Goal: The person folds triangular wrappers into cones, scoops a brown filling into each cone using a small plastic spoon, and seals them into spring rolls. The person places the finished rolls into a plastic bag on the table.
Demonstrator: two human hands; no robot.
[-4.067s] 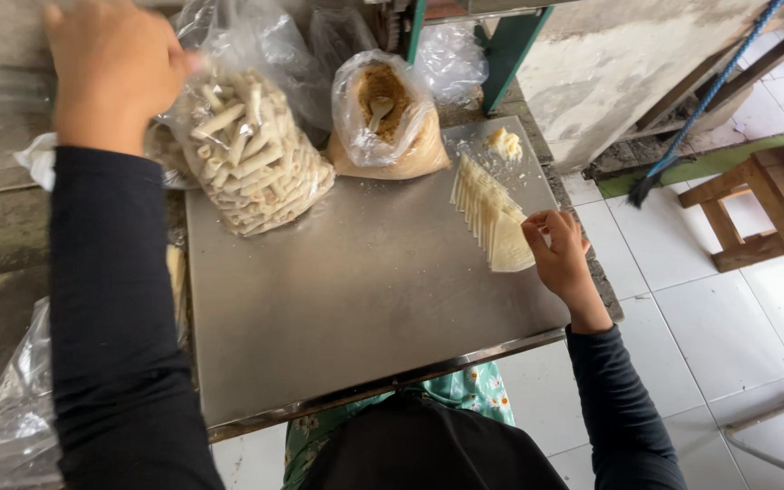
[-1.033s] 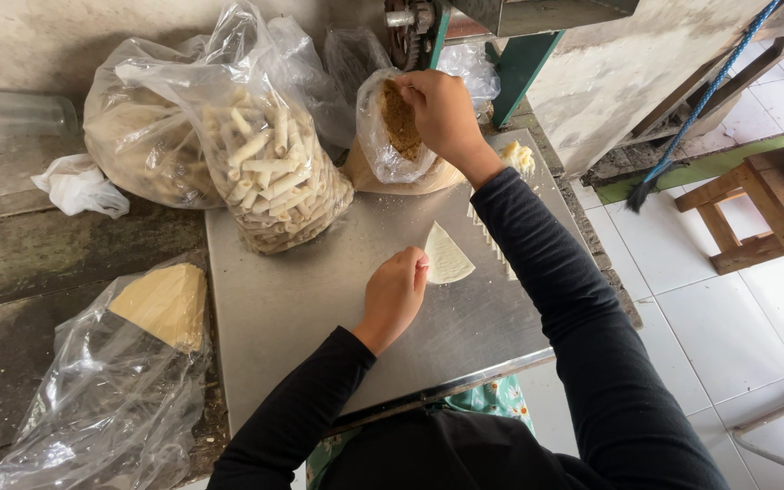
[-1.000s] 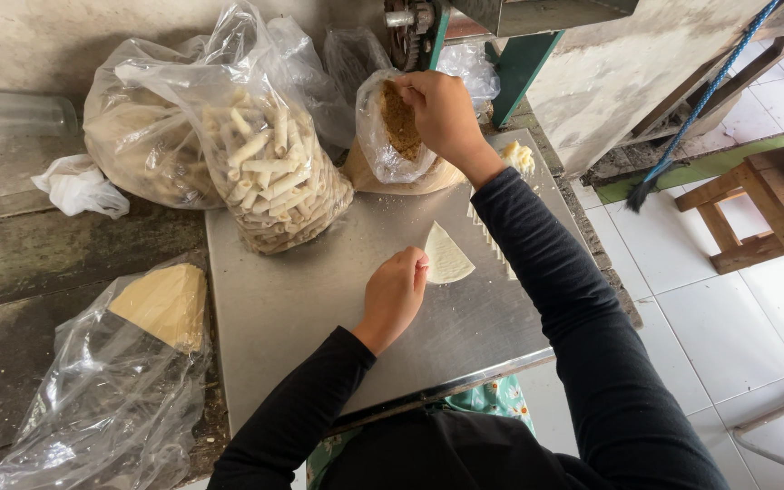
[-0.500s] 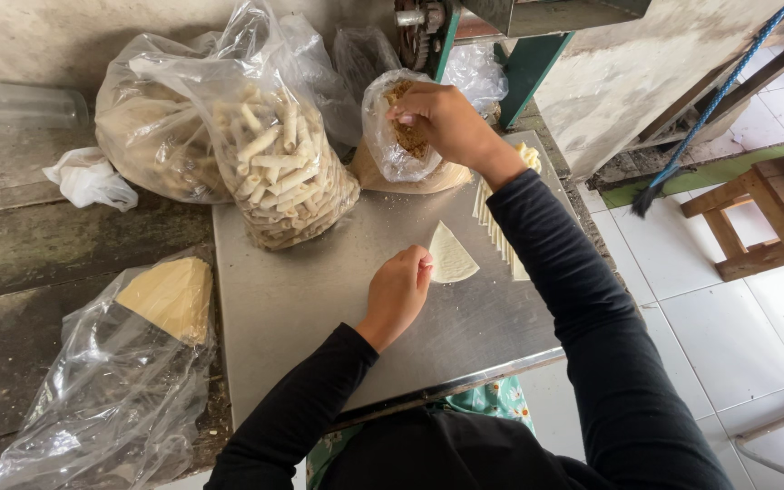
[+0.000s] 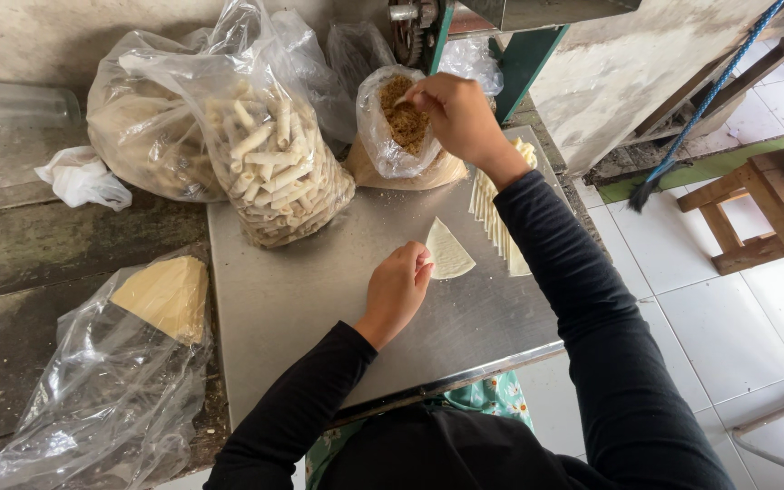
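- Step in hand, as judged: taking filling for 1 wrapper.
- Right hand point(image 5: 454, 113): fingertips pinched together inside the bag of brown filling point(image 5: 403, 122), apparently closed on a pinch of it.
- Left hand point(image 5: 398, 289): fingers curled, touching the edge of the triangular wrapper point(image 5: 449, 253), which lies flat on the metal tray point(image 5: 310, 299).
- Wrapper stack point(image 5: 496, 222): just right of the single wrapper.
- Next move calls for: carrying the pinch to the wrapper without spilling.
- Bag of finished rolls point(image 5: 274, 172): upper left of the tray.

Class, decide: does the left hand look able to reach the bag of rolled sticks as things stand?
Probably yes: the left hand rests by the wrapper, and only bare metal tabletop lies between it and the bag of rolled sticks.
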